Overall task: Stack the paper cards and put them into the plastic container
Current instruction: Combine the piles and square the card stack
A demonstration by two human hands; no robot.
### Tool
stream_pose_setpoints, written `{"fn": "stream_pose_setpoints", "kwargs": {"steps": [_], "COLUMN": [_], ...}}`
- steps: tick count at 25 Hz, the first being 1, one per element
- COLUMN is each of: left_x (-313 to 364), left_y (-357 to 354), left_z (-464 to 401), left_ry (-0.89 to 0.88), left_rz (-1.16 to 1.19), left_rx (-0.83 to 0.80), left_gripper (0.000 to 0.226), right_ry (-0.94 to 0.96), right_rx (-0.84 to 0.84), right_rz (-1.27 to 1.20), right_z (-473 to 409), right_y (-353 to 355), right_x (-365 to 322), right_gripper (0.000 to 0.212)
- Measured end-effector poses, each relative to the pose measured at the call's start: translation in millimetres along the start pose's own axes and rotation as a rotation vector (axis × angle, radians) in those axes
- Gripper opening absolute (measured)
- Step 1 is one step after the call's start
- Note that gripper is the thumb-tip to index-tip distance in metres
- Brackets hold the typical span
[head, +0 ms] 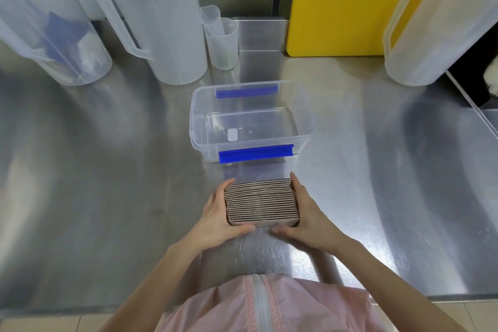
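A thick stack of brown corrugated paper cards (260, 202) stands on edge on the steel table, squeezed between both hands. My left hand (219, 217) presses its left side and my right hand (307, 217) presses its right side, thumbs curled along the near face. Just beyond the stack stands the clear plastic container (198, 127) with blue clips on its near and far rims. It has no lid on and holds only a small white label on its floor.
Translucent plastic jugs stand at the back: one at far left (54, 43), a tall one (161, 21), a small measuring cup (222, 40), and one at right (436, 29). A yellow board (345, 3) leans against the back wall. The table's near edge runs below my arms.
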State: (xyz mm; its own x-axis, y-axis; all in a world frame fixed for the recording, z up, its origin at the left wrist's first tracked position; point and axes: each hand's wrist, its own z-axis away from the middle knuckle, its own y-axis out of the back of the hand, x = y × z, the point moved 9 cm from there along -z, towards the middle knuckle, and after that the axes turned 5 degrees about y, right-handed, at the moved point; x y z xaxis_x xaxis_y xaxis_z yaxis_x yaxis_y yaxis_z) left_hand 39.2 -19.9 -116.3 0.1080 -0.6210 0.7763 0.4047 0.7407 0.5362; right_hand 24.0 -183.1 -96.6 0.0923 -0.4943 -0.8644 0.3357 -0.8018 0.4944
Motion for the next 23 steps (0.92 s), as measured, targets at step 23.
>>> {"fn": "stream_pose_setpoints", "kwargs": {"steps": [23], "left_x": [-5.4], "left_y": [5.8], "left_z": [-7.1], "left_ry": [-0.047], "left_rz": [-0.156], "left_rx": [0.092], "left_gripper": [0.100], "right_ry": [0.053], "right_rx": [0.095], "right_rz": [0.277], "right_z": [-10.8], "right_y": [-5.7], "right_x": [8.9], "right_gripper": [0.072]}}
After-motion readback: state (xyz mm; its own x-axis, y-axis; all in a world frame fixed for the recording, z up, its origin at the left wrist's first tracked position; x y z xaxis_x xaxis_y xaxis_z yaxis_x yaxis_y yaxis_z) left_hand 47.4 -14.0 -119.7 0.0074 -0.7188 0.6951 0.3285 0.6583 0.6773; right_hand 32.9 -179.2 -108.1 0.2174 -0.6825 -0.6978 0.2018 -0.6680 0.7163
